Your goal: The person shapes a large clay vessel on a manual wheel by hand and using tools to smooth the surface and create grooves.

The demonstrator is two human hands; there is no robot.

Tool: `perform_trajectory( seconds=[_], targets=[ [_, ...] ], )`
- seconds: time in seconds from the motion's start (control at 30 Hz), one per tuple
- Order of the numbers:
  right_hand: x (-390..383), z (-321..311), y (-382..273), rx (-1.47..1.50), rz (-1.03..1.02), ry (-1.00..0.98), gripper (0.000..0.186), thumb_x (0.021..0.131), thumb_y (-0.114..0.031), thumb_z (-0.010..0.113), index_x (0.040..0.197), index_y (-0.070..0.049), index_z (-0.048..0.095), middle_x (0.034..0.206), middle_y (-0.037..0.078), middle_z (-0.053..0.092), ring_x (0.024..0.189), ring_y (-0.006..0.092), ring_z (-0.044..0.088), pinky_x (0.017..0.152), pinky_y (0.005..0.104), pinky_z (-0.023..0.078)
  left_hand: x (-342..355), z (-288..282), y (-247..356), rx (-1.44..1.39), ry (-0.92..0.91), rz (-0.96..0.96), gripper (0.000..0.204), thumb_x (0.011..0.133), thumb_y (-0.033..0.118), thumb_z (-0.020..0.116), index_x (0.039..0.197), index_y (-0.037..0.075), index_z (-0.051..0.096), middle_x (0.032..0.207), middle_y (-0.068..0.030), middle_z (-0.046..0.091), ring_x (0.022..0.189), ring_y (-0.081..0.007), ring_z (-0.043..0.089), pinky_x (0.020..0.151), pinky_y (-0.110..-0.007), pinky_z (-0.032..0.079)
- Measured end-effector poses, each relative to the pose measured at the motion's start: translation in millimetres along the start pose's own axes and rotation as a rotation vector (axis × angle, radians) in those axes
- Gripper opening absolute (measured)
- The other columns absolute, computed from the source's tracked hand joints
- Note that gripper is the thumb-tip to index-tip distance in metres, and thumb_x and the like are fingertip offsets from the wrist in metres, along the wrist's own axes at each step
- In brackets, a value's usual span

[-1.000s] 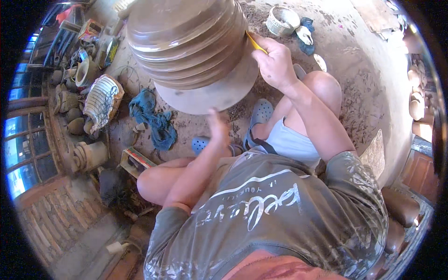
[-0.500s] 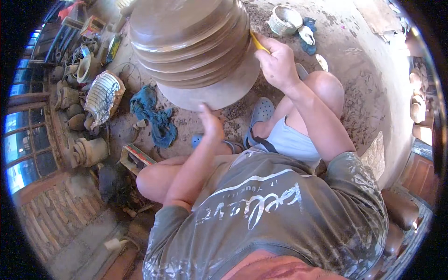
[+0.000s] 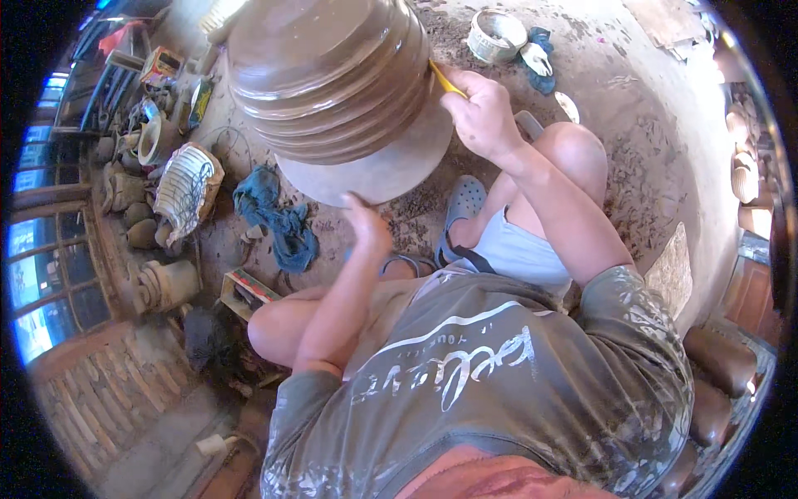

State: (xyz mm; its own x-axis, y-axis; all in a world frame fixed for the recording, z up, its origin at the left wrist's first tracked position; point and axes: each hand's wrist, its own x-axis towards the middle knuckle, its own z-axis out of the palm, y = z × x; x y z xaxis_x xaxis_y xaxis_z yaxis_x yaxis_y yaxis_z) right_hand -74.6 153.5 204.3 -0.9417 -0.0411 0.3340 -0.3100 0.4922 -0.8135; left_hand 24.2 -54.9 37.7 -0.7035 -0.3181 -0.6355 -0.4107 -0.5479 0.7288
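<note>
A large brown clay pot (image 3: 324,66) with several wet horizontal ridges stands on a pale round wheel (image 3: 332,175). My right hand (image 3: 482,112) grips a narrow yellow tool (image 3: 445,79), its far end against the pot's right side. Below, my left hand (image 3: 366,224) reaches up to the wheel's front edge, fingertips at the rim and fingers not wrapped around anything. My feet in blue perforated clogs (image 3: 461,208) rest under the wheel.
Left lie blue rags (image 3: 283,233), a ribbed plaster piece (image 3: 187,183), a box (image 3: 245,291), stacked pots and clutter beside windows. A white bucket (image 3: 496,37) and another rag sit at the back right. A pale board (image 3: 669,270) and clay pots (image 3: 719,362) are at right.
My left hand has risen toward the wheel's edge and shifted slightly left. My right hand stays with the tool at the pot's side, with only small shifts in the view.
</note>
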Motion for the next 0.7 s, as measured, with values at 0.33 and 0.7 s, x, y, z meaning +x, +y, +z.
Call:
perform_trajectory(
  seconds=[0.33, 0.7],
  targets=[
    [-3, 6, -7, 0.021, -0.124, 0.049, 0.045, 0.087, -0.007, 0.060, 0.131, 0.002, 0.066, 0.099, 0.018, 0.074, 0.087, 0.0125, 0.066, 0.081, 0.0295, 0.053, 60, -40, 61, -0.199, 0.016, 0.075, 0.078, 0.103, 0.070, 0.029, 0.157, 0.014, 0.036, 0.150, -0.0136, 0.050, 0.134, -0.0326, 0.052, 0.105, -0.053, 0.045],
    [6, 12, 21, 0.191, 0.110, 0.018, 0.046, 0.089, -0.005, 0.058, 0.134, -0.005, 0.068, 0.083, -0.002, 0.067, 0.062, 0.0044, 0.053, 0.059, 0.0233, 0.047, 22, -41, -26, -0.084, -0.111, -0.144, 0.081, 0.100, 0.074, 0.039, 0.159, 0.019, 0.032, 0.157, -0.0108, 0.044, 0.136, -0.0324, 0.050, 0.099, -0.050, 0.048]
  ],
)
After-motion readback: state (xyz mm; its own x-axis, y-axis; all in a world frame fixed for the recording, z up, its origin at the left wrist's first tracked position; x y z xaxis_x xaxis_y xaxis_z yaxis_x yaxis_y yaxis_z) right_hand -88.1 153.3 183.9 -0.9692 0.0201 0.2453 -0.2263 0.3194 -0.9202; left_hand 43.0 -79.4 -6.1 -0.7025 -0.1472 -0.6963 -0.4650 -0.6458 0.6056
